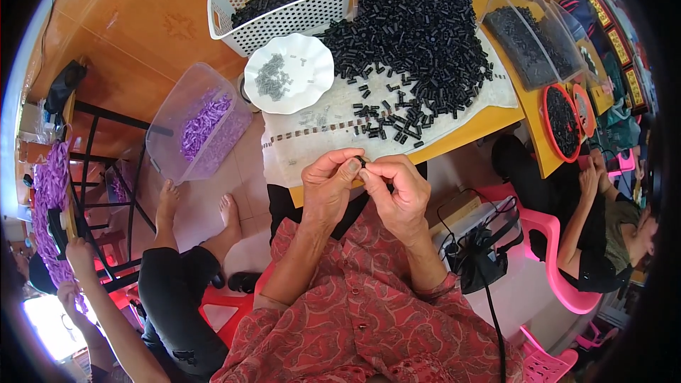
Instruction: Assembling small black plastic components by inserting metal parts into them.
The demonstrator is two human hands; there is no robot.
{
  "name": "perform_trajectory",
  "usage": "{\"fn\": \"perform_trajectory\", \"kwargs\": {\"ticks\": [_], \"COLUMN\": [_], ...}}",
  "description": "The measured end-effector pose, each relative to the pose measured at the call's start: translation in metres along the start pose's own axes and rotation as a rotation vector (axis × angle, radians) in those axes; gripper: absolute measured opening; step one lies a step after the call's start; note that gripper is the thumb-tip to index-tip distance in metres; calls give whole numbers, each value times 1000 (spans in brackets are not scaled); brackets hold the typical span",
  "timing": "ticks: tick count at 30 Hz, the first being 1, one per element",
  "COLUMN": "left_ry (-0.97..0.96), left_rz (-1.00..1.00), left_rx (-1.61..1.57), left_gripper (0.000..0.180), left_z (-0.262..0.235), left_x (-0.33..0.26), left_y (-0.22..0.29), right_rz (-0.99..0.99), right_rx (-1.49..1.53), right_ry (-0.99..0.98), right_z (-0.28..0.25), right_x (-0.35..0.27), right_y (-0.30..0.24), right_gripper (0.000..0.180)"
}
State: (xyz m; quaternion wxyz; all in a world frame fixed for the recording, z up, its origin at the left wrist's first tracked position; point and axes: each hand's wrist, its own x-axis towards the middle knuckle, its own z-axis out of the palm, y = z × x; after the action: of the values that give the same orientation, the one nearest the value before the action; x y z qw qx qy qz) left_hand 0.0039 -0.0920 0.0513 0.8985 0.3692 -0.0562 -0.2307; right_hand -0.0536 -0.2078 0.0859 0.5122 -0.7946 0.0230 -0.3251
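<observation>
My left hand [330, 183] and my right hand [399, 195] meet in front of my chest, near the table's front edge. Thumbs and fingers of both pinch one small black tube-like piece [362, 162], mostly hidden by the fingertips. Beyond them a large heap of short black cylindrical pieces [418, 28] covers the white cloth [298, 159], with loose ones scattered at its near side. Left of the heap, a white scalloped plate [316, 85] holds small clear pieces [273, 78].
A white perforated basket [284, 18] with black pieces stands behind the plate. Left is a clear bin [163, 120] of purple pieces. At right are a clear box [525, 64] and a red bowl [550, 124] of black pieces. People sit on both sides; a pink chair [546, 241] is at right.
</observation>
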Motion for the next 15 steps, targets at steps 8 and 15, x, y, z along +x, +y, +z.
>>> {"fn": "perform_trajectory", "kwargs": {"ticks": [8, 15], "left_ry": [-30, -46], "left_rz": [-33, -68], "left_rx": [-26, -7], "left_gripper": [18, 36], "left_z": [-4, -2], "left_x": [-1, 0], "left_y": [6, 9], "right_rz": [-13, -76], "right_rx": [0, 32], "right_ry": [-62, -127], "right_z": [-7, -5], "right_x": [7, 12], "right_y": [-5, -1], "right_gripper": [23, 44]}}
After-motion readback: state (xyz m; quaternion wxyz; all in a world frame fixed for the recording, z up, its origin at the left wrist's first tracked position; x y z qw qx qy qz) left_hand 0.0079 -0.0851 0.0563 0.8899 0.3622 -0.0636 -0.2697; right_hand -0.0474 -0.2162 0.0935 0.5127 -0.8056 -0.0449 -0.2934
